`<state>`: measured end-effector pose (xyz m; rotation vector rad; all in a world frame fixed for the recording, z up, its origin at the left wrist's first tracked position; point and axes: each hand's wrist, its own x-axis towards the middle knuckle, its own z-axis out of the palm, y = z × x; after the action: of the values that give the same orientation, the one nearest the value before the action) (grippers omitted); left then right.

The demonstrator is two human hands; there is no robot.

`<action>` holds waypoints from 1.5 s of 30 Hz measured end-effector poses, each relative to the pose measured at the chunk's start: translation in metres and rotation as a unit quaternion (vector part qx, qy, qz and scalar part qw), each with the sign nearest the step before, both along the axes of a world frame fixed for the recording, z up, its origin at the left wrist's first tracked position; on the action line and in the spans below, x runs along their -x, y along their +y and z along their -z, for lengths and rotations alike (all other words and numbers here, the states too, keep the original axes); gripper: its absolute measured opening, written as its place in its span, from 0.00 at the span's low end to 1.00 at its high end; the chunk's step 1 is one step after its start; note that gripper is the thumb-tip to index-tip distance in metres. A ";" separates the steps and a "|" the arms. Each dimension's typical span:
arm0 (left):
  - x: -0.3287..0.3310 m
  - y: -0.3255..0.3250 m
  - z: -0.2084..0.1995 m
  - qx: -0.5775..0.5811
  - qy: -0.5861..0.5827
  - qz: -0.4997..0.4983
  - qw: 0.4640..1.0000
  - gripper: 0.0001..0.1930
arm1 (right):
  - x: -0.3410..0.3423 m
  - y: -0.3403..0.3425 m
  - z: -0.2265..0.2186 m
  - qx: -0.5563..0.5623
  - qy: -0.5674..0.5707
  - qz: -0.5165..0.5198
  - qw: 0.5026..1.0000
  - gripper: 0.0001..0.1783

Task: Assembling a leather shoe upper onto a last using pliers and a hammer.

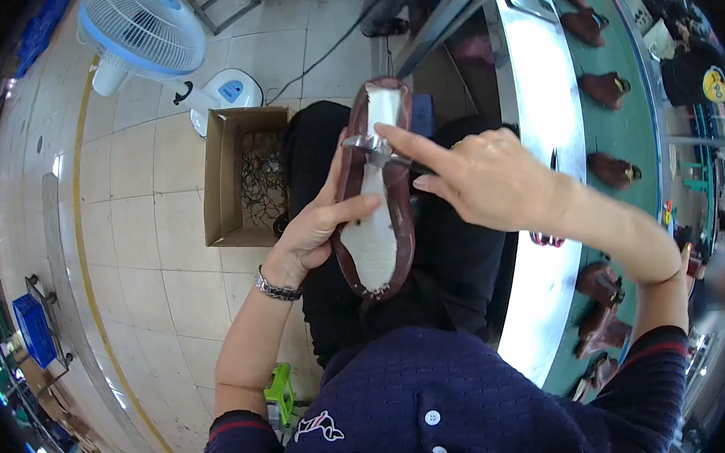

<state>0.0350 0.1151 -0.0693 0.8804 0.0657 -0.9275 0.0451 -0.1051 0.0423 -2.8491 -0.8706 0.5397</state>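
You have one brown shoe (402, 210) in work, sole side up, above your lap between your thighs: wide end toward you, narrow end away. Can't tell if it rests on your legs. One whitish insole (373, 255) covers the middle of its underside; brown margin all round, small pale bits at the wide end.

Two hands on the job. Your left hand (316, 228) grasps the shoe from its left side, thumb laid across the insole, other fingers mostly hidden. One metal-banded watch (276, 286) on that wrist. Your right hand (495, 173) grasps one tool (366, 145): shiny metal head against the sole near the narrow end, dark handle under your palm, index finger stretched out to the white part beyond. Exact tool type: can't tell.

Left of your legs: one open cardboard box (221, 178) with dark stringy scraps (263, 179), too tangled to count; beyond it, one white-and-blue fan (143, 31) on the tiled floor. One blue crate (34, 329) farther left.

Right of you: one long metal surface (541, 110), then one green belt (627, 129) with at least seven brown shoes (604, 88): four beyond your forearm, three nearer.
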 end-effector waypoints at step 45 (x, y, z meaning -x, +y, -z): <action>0.083 -0.030 0.017 0.216 0.126 -0.111 0.962 0.34 | 0.030 0.004 0.019 -0.050 0.070 -0.011 0.996 0.36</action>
<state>-0.0481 0.0855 -0.0863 0.3378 0.1707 -0.7977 0.0147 -0.1011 0.0237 -2.6773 -0.8794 0.6692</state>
